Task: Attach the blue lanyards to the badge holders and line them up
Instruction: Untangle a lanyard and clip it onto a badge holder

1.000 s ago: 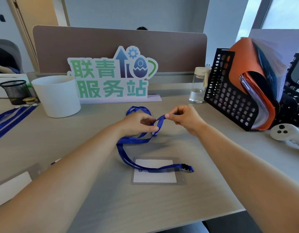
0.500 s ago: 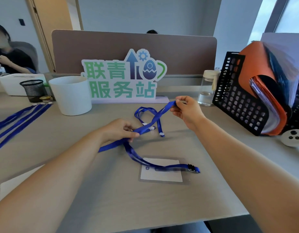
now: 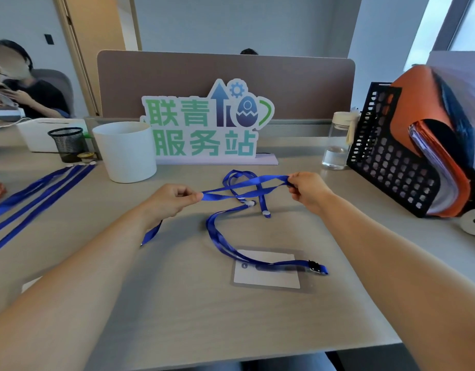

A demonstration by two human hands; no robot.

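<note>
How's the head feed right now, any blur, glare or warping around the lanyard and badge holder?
Head view: even daylight, no glare on the badge holder; blue lanyard slightly soft where left hand and right hand pinch it; faint shadow beneath them; wide-angle warping stretches the forearms and the black file rack.

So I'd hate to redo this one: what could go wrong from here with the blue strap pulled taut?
The left hand and right hand each pinch the blue fabric lanyard, stretched taut above a crossed loop; more pull may tighten that tangle into a knot. A strap ending in the black metal clip lies across the clear plastic badge holder, so tension could drag the clip away or skew the holder.
</note>
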